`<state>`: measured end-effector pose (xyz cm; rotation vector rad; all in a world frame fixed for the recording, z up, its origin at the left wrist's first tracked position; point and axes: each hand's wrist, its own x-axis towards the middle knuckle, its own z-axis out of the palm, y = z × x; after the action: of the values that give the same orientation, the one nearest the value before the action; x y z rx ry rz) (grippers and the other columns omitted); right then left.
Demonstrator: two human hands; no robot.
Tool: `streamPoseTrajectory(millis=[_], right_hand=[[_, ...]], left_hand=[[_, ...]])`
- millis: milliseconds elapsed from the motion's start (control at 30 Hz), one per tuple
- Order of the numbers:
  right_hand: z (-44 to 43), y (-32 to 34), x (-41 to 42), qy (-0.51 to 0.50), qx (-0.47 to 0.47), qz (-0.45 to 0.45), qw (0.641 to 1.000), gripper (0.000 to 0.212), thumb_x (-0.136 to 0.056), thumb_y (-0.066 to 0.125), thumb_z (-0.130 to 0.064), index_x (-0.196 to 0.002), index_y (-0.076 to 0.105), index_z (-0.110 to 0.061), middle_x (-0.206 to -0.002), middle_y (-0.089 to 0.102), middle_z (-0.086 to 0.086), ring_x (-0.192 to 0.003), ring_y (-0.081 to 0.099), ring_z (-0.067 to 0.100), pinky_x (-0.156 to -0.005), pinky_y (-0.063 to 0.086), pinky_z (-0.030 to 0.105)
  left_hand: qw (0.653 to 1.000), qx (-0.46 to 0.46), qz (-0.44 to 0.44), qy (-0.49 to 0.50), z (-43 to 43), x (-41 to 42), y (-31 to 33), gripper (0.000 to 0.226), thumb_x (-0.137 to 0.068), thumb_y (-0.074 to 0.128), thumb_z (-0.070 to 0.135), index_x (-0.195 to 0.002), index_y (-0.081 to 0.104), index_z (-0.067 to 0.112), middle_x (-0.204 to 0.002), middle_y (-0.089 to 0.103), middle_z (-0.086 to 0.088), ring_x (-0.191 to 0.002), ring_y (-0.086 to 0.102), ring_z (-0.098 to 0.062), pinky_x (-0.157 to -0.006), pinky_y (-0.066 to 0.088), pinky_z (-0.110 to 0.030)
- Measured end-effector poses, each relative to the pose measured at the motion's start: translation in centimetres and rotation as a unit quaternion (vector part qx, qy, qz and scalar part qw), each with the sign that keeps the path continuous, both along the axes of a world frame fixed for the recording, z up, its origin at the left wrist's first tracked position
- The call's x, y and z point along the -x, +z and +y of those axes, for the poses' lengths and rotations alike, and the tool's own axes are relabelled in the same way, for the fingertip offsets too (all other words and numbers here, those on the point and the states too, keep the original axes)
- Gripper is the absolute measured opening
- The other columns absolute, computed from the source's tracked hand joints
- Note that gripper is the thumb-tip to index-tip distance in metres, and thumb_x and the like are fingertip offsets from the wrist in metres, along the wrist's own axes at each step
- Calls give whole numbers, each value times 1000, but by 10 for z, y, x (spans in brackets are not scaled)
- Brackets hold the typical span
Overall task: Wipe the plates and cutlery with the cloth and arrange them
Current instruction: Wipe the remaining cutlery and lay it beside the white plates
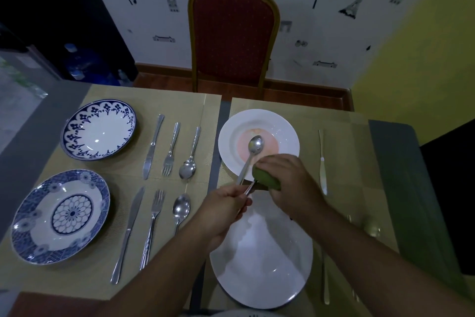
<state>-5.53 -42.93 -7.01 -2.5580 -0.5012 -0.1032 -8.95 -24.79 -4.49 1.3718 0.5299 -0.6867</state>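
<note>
Seated at a tabletop [393, 175] laid with gold placemats, opposite a red chair [232, 34], I work above the plain white plate [262, 265] nearest me. At left lie a blue floral plate [60, 216] and a blue-rimmed plate [99, 130], each with a cutlery row [171, 147] just beside it. A pink-centred plate [282, 131] sits beyond my hands. My left hand [223, 206] grips the handle of a spoon [255, 145], its bowl raised over that plate; my right hand [290, 183] clutches the green cloth [267, 179], bunched against the shaft
</note>
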Motion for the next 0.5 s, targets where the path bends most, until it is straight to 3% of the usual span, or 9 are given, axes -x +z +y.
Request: streamPoseTrajectory(millis=[100, 200, 267, 333, 400, 500], right_hand=[[-12, -2, -15, -62, 0, 38, 997, 56, -61, 58, 3, -109, 70, -22, -114, 68, -7, -106, 55, 24, -92, 46, 38], [-18, 5, -14, -99, -42, 35, 994, 52, -66, 57, 3, -111, 71, -20, -112, 69, -6, -103, 58, 19, -91, 47, 33], [-18, 16, -5, -100, -101, 20, 990, 47, -68, 57, 8, -106, 72, -15, -103, 70, -7, -95, 60, 11, -86, 48, 22], [-20, 21, 7, -118, -141, 13, 983, 47, -67, 58, 13, -104, 73, -11, -97, 68, -8, -89, 59, 5, -80, 43, 8], [-24, 18, 20, -148, -149, 24, 977, 49, -66, 60, 13, -106, 73, -13, -97, 66, -12, -91, 58, 3, -80, 39, 2], [-25, 13, 36, -167, -156, 36, 973, 52, -66, 62, 14, -108, 73, -14, -97, 65, -14, -92, 57, -1, -80, 39, 1]], left_hand=[[999, -6, 5, -47, 6, 5, 0, 20, -94, 59, 3, -103, 76, 12, -89, 71, -6, -80, 57, -18, -77, 44, -33], [996, 17, 60, -67, 3, 7, 2, 14, -92, 65, 7, -102, 75, 9, -90, 73, -7, -77, 62, -17, -66, 51, -29], [993, 35, 95, -61, 1, 7, 1, 10, -91, 68, 9, -99, 74, 8, -85, 73, -7, -73, 66, -17, -62, 54, -29], [993, 33, 106, -49, 0, 6, -2, 8, -89, 71, 10, -96, 74, 7, -89, 70, -10, -79, 65, -20, -68, 57, -31], [994, -21, 86, -63, 1, 4, -4, 13, -86, 74, 17, -98, 74, 11, -90, 62, -8, -82, 57, -20, -68, 55, -30], [988, -104, 16, -110, 0, 0, 1, 12, -86, 73, 26, -96, 75, 19, -72, 58, -1, -64, 51, -15, -56, 40, -25]])
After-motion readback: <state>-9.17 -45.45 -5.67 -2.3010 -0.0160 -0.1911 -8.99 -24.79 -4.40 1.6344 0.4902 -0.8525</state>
